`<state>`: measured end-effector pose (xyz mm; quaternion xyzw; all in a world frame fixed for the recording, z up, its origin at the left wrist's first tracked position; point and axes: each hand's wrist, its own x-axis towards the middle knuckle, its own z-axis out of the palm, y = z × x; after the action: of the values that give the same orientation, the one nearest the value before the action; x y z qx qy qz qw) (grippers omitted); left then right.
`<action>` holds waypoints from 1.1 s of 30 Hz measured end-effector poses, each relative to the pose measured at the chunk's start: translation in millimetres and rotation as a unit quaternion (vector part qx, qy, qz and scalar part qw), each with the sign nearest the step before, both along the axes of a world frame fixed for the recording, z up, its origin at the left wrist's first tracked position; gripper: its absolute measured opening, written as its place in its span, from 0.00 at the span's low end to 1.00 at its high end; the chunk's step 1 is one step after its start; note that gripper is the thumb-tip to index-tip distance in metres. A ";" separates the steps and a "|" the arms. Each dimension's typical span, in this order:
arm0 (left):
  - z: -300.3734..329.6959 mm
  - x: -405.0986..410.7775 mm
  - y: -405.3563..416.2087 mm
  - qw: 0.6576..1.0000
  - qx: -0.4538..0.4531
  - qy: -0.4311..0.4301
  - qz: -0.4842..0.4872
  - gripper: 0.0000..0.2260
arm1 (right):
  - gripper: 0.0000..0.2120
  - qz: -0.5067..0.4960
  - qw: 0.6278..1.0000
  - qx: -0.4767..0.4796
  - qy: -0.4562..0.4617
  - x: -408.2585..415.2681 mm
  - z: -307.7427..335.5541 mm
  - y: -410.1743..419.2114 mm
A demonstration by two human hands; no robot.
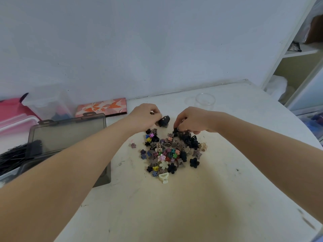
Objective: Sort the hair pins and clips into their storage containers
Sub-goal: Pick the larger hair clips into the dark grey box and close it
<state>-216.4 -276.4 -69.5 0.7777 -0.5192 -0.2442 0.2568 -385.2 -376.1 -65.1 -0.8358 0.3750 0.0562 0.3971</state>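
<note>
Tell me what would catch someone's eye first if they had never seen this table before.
First, the heap of small clips in many colours at the middle of the white table, flower shapes and claw shapes mixed. Both hands work at its far edge: the left hand grips a dark claw clip, and the right hand pinches into the heap. At the left edge a grey lidded box stands open beside a mass of black hair pins.

This looks like a room in a home, maybe a storage corner. A worn white tabletop (174, 206) with marks stands against a plain white wall (139, 41). To the right of the hands is a white shelf unit (297, 53) with bags. To the left of the hands are plastic storage boxes (49, 103) and a flowered box (103, 106).
</note>
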 end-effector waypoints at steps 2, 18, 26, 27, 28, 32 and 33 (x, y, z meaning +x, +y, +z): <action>2.6 2.9 1.4 0.976 -0.015 0.202 0.086 0.09 | 0.11 -0.036 0.998 0.042 -0.032 -2.8 -1.4 -3.9; 0.0 -11.5 7.3 0.891 -0.003 0.416 0.184 0.11 | 0.08 0.077 0.993 -0.068 0.052 11.7 6.6 9.1; 4.1 -8.2 15.6 0.988 0.075 -0.112 -0.075 0.15 | 0.03 0.028 0.998 -0.041 0.037 5.4 1.9 0.7; 3.1 -8.3 15.2 0.982 0.079 -0.140 -0.095 0.18 | 0.03 0.008 0.999 -0.030 0.019 4.6 1.0 -0.3; 1.7 -8.1 14.6 0.978 0.080 -0.161 -0.106 0.19 | 0.03 -0.015 1.000 -0.016 -0.003 3.4 0.5 -1.7; 3.8 -8.4 13.4 0.987 0.058 -0.125 -0.080 0.17 | 0.02 -0.103 0.978 0.136 -0.119 -6.8 4.6 -4.1; 5.7 -7.9 13.3 0.995 0.048 -0.070 -0.055 0.16 | 0.03 -0.119 0.964 0.185 -0.149 -9.7 6.2 -4.0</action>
<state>-224.3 -263.1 -63.8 0.7748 -0.5654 -0.2271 0.1687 -394.9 -380.1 -58.9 -0.6959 0.3914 -0.0477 0.6002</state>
